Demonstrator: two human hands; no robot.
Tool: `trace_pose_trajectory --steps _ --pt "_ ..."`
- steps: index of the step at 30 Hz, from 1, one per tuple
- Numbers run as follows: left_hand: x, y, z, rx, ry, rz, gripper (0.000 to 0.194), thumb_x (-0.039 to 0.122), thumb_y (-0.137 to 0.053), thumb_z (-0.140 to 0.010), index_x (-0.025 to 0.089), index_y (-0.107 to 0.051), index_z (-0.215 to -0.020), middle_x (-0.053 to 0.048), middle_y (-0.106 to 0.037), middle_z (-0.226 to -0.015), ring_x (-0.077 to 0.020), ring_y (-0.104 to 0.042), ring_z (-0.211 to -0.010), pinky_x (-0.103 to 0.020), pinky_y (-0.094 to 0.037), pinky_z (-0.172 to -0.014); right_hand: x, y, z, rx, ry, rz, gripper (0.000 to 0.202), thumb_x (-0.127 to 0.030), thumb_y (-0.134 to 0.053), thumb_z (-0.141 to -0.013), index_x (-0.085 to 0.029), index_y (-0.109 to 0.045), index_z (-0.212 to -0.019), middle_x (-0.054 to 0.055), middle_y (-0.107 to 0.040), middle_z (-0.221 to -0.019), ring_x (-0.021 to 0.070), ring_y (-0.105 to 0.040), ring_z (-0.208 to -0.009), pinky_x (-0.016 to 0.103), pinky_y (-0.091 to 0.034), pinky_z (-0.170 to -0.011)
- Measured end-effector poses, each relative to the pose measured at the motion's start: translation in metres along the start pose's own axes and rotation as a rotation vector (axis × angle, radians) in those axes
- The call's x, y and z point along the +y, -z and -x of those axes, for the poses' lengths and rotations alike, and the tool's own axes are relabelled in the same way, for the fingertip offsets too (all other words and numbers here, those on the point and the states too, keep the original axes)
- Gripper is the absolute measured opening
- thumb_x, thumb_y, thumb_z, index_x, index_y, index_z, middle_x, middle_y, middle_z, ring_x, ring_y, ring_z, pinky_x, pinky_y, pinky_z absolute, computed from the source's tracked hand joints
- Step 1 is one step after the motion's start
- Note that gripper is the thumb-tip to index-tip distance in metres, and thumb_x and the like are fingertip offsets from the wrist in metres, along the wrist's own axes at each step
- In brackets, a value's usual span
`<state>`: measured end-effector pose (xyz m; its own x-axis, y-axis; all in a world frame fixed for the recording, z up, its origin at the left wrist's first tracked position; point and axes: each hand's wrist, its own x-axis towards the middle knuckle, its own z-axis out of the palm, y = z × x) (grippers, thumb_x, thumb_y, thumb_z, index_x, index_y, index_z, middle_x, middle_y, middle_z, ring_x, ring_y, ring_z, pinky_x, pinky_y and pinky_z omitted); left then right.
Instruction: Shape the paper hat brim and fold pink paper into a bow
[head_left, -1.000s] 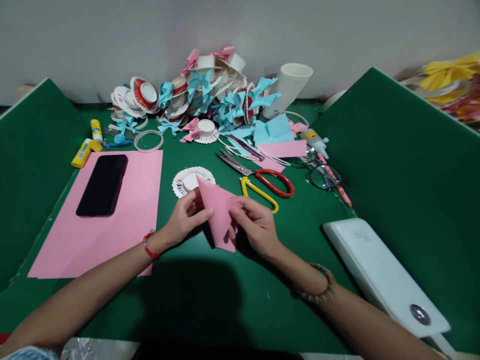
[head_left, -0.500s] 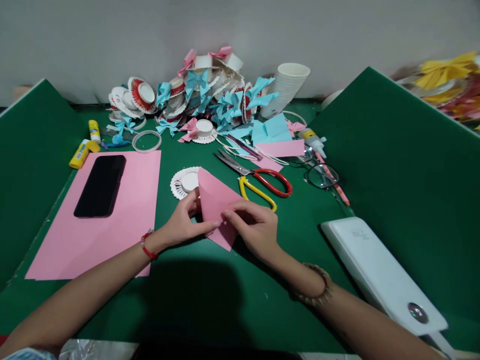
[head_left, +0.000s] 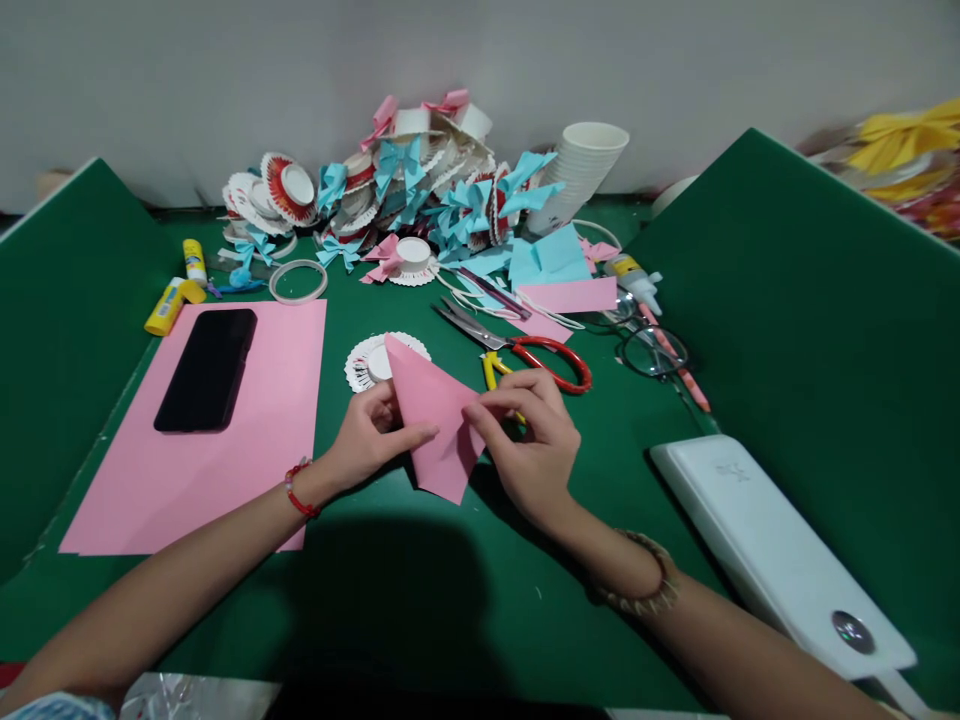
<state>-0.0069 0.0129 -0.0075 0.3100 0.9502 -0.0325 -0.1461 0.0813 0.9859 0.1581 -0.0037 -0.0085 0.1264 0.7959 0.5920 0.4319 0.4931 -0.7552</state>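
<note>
A folded pink paper [head_left: 436, 420] is held between both hands above the green table. My left hand [head_left: 367, 440] grips its left side, thumb on the front and fingers behind. At its right edge, my right hand [head_left: 536, 440] pinches the paper between thumb and fingers. Just behind my left hand lies a small white paper hat with a scalloped brim [head_left: 365, 365], partly covered by the pink paper. Scissors with red handles [head_left: 559, 365] lie behind my right hand, which partly covers a yellow-handled tool [head_left: 491, 368].
Pink sheets [head_left: 281, 400] bear a black phone [head_left: 206, 370] at left. Glue sticks [head_left: 165, 307], a tape ring [head_left: 298, 282], decorated paper hats [head_left: 397, 190] and stacked cups [head_left: 581, 170] stand behind. Glasses [head_left: 654, 351] and a white device [head_left: 780, 550] lie at right, between green partitions [head_left: 810, 270].
My right hand has moved slightly right with the paper's right edge, and the paper's top corner has shifted left. The whole view has shifted a little.
</note>
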Motion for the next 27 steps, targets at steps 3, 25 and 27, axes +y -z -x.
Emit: trace_pose_trajectory --steps 3,25,27 --pt "-0.0016 0.0004 -0.0008 0.034 -0.001 0.042 0.032 0.029 -0.075 -0.061 0.013 -0.061 -0.085 -0.004 -0.067 -0.077 -0.0129 -0.06 -0.067 -0.025 -0.049 -0.063 0.0027 0.0001 -0.001 -0.011 -0.016 -0.028 0.008 -0.018 -0.063 -0.077 -0.019 -0.061 -0.069 0.002 -0.053 -0.08 0.0146 -0.054 -0.077 0.031 -0.047 -0.069" --pt "-0.0063 -0.0001 -0.0028 0.322 -0.116 0.271 0.048 0.058 -0.047 -0.07 0.021 -0.061 -0.098 -0.006 -0.067 -0.09 -0.0252 -0.055 -0.107 -0.036 -0.048 -0.083 0.003 -0.0012 -0.0051 -0.004 -0.52 -0.308 0.018 -0.032 -0.066 -0.071 -0.019 -0.059 -0.082 -0.003 -0.057 -0.063 0.0059 -0.047 -0.036 0.021 -0.039 -0.034" --pt "-0.0038 0.0004 -0.0026 0.354 -0.191 0.253 0.045 0.056 -0.045 -0.073 0.021 -0.06 -0.096 -0.006 -0.067 -0.089 -0.0225 -0.059 -0.098 -0.033 -0.048 -0.078 0.0041 -0.0013 -0.0044 0.021 -0.5 -0.295 0.017 -0.032 -0.065 -0.073 -0.019 -0.059 -0.082 -0.003 -0.057 -0.063 0.0061 -0.047 -0.037 0.022 -0.038 -0.034"
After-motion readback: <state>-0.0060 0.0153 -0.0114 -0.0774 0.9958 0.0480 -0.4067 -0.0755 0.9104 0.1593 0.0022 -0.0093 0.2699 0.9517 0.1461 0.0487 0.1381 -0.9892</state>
